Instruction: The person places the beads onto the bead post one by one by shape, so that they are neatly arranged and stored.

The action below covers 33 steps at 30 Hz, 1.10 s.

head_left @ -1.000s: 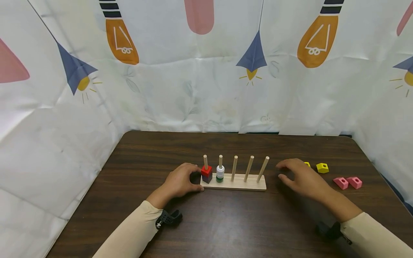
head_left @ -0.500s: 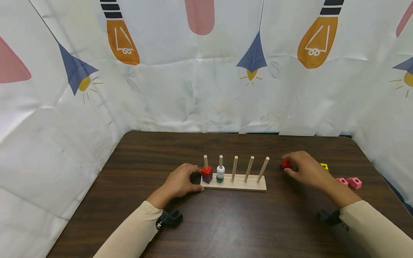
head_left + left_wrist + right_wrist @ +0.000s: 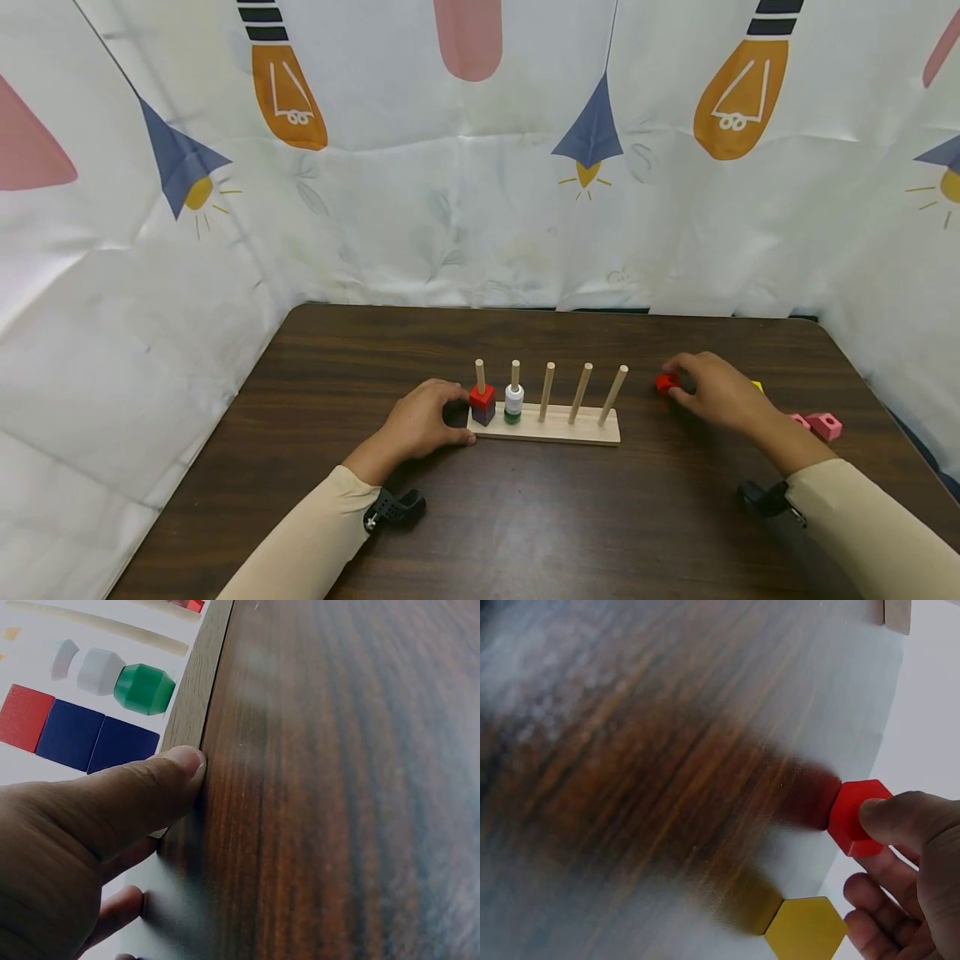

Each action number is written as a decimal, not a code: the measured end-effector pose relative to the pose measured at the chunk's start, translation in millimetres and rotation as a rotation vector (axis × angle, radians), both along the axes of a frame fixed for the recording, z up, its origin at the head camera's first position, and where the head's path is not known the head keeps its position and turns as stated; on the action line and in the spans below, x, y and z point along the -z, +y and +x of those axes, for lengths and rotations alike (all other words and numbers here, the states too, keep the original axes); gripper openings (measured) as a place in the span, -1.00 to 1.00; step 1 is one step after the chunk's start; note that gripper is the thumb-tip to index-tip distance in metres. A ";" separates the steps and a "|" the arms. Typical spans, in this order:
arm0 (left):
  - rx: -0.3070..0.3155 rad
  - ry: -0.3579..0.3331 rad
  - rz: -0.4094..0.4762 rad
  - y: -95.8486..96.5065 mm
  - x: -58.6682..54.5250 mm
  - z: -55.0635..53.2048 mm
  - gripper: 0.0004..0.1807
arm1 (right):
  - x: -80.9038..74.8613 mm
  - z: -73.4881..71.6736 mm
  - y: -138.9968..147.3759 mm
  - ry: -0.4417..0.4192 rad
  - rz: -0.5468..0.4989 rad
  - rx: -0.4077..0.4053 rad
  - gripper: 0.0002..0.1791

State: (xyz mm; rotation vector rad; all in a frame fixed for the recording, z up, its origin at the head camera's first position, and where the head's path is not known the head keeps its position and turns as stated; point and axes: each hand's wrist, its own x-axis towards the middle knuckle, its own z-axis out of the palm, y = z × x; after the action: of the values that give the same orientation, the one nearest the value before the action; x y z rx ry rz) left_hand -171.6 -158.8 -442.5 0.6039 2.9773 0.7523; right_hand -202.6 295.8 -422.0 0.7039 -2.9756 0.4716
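Observation:
My left hand [image 3: 422,419] holds the left end of a wooden peg board [image 3: 566,425], its thumb [image 3: 169,776] against the near edge. The board has several upright pegs. On its leftmost peg, a red block [image 3: 482,395] sits over dark blue ones [image 3: 71,735]. White pieces [image 3: 513,398] over a green bead [image 3: 145,688] fill the second peg. To the right of the board, my right hand [image 3: 718,392] pinches a red hexagonal block [image 3: 849,814] between thumb and finger. The block appears to touch the table in the right wrist view.
A yellow hexagonal block [image 3: 806,930] stands beside the right hand, mostly hidden in the head view. Pink blocks [image 3: 825,426] lie farther right on the dark wood table [image 3: 525,525]. A printed white curtain [image 3: 465,208] hangs behind the table.
My right hand has moved slightly up and right, then settled at the red block, which it now pinches. The left hand stays at the board's end.

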 end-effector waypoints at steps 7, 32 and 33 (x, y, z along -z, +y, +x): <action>-0.008 -0.011 -0.008 0.0 -0.4 -0.3 -0.42 | -1.5 -1.4 -2.0 0.020 -0.006 0.000 -0.69; -0.020 -0.025 -0.023 0.3 -0.2 0.0 -0.39 | -58.9 6.3 -31.7 0.028 -0.057 -0.054 -0.70; -0.020 -0.025 -0.022 0.1 -0.1 0.1 -0.39 | -62.6 7.0 -33.4 0.034 -0.057 -0.059 -0.70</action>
State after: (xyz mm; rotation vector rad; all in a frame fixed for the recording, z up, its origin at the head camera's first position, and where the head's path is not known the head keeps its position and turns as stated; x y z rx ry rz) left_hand -171.6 -158.7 -442.4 0.5605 2.9690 0.7215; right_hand -195.6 262.4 -359.4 0.7875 -2.9046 0.5400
